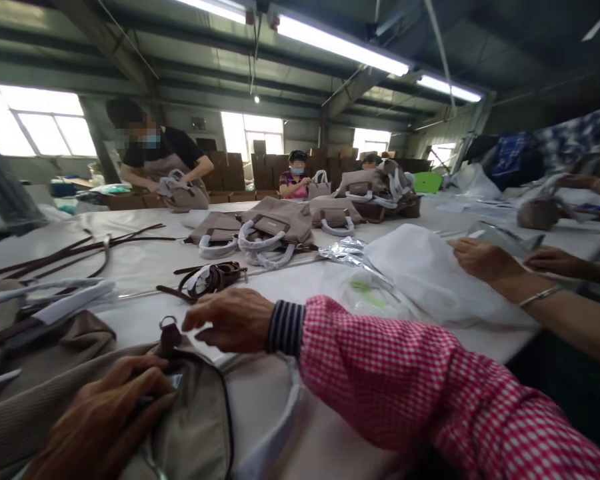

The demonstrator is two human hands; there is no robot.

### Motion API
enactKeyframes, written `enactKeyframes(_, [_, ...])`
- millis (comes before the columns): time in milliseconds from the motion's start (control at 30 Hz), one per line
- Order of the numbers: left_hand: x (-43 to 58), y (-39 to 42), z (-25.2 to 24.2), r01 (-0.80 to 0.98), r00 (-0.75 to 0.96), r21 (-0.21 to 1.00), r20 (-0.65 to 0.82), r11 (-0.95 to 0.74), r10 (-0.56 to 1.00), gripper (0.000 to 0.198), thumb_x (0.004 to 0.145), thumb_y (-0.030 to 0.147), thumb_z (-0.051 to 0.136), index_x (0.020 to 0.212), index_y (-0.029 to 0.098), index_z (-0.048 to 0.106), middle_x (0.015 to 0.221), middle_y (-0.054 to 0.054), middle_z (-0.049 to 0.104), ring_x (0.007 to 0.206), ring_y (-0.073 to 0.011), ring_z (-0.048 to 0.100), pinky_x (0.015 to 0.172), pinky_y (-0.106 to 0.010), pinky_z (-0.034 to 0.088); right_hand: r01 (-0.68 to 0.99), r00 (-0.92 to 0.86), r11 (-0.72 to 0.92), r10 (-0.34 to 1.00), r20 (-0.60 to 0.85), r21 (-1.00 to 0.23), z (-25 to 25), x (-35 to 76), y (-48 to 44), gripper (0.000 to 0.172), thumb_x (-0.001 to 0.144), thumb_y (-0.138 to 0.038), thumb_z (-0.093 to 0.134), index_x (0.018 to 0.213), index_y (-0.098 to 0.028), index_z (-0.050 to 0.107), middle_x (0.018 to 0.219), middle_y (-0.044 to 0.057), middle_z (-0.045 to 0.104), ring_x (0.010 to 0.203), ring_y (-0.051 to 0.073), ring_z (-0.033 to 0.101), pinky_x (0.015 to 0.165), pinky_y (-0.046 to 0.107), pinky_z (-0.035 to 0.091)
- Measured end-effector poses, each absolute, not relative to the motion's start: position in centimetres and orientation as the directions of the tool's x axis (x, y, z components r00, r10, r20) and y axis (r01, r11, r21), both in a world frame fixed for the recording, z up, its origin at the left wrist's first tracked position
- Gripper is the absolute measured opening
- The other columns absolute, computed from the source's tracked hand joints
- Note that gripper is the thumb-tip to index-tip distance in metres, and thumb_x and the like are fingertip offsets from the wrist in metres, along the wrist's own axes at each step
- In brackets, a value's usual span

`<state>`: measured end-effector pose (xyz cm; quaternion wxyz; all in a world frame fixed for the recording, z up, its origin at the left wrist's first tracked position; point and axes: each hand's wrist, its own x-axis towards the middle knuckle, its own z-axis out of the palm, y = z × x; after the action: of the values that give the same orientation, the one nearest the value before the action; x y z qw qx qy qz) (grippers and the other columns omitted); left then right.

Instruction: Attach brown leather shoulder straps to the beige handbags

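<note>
The head camera looks low across a long white bench (145, 260). The left hand (105, 420) lies on a tan handbag (195, 427), with its fingers curled on the bag's top edge, pinching it by the dark trim. The right hand (230, 320), in a pink checked sleeve (405, 380), floats just above the bag. Its fingers are loosely spread and it holds nothing. A small brown tab with a metal ring (169, 333) sticks up from the bag, just in front of the right fingers and right beside the left fingertips.

A little past the right hand lies a coiled brown strap (210, 277). Further off sits a heap of tan handbags with wrapped white handles (265, 230). Long brown straps (80, 250) lie far beyond the left hand.

To the right of the right hand, another person's hand (480, 260) presses on a white bag (420, 273). More people stand at the far end of the bench.
</note>
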<state>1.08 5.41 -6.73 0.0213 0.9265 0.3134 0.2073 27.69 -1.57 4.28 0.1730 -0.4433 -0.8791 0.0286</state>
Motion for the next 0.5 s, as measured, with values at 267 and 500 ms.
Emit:
enactKeyframes(267, [1.6, 5.3, -5.3, 0.574, 0.721, 0.175, 0.355, -0.800, 0.595, 0.038, 0.095, 0.055, 0.045, 0.084, 0.032, 0.073, 0.109, -0.001, 0.071, 0.108, -0.0266, 0.067, 0.093, -0.041, 0.055, 0.829, -0.423, 0.499, 0.855, 0.299, -0.255, 3.3, 32.8, -24.2, 0.016, 0.094, -0.016, 0.053, 0.090, -0.019, 0.069, 0.076, 0.001, 0.070, 0.066, 0.013, 0.060, 0.058, 0.029, 0.038])
enactKeyframes(500, [1.0, 6.1, -5.9, 0.557, 0.730, 0.203, 0.344, -0.805, 0.591, 0.044, 0.096, 0.060, 0.041, 0.087, 0.032, 0.074, 0.111, 0.001, 0.071, 0.112, -0.0259, 0.065, 0.095, -0.039, 0.055, 0.657, 0.380, -0.070, 0.890, 0.250, -0.751, 2.2, 44.8, -26.5, 0.023, 0.092, -0.036, 0.063, 0.095, -0.016, 0.074, 0.080, 0.004, 0.073, 0.058, 0.013, 0.062, 0.057, 0.025, 0.049])
